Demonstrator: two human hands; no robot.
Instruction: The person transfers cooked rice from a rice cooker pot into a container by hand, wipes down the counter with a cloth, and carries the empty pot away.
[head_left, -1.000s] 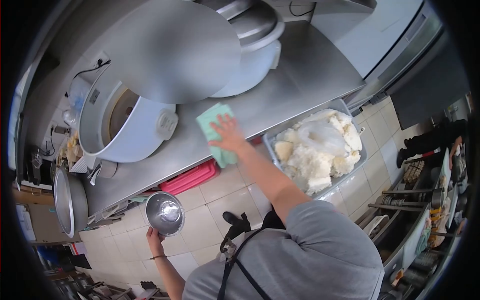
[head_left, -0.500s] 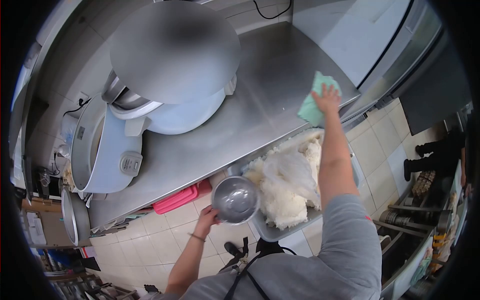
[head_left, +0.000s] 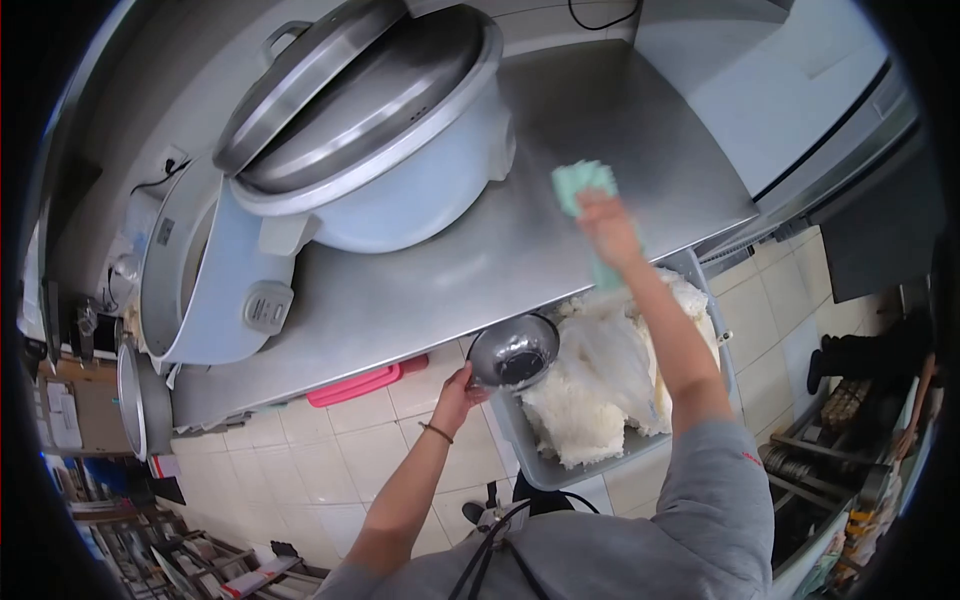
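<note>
My left hand point(head_left: 461, 392) grips the rim of a shiny metal bowl point(head_left: 515, 352), which is tilted beside the counter's front edge, over the tub's left corner. Some water or wet bits seem to lie in its bottom. My right hand point(head_left: 608, 228), slightly blurred, holds a light green cloth point(head_left: 582, 184) against the steel counter point(head_left: 500, 225). Below that arm stands a grey plastic tub point(head_left: 535, 455) filled with a white mass that looks like cooked rice point(head_left: 575, 415), partly under clear plastic film point(head_left: 600, 355).
A large pale-blue rice cooker point(head_left: 400, 205) with metal lids point(head_left: 310, 85) stands on the counter. Left of it is an uncovered cooker body point(head_left: 215, 300). A pink lidded box point(head_left: 355, 386) sits below the counter. At far right, a person's dark-clothed legs point(head_left: 870, 355) show beside racks.
My right hand has drawn the cloth left across the counter, away from its right end. The bowl has moved right and up, and tilted. My view has shifted, showing more of the cooker.
</note>
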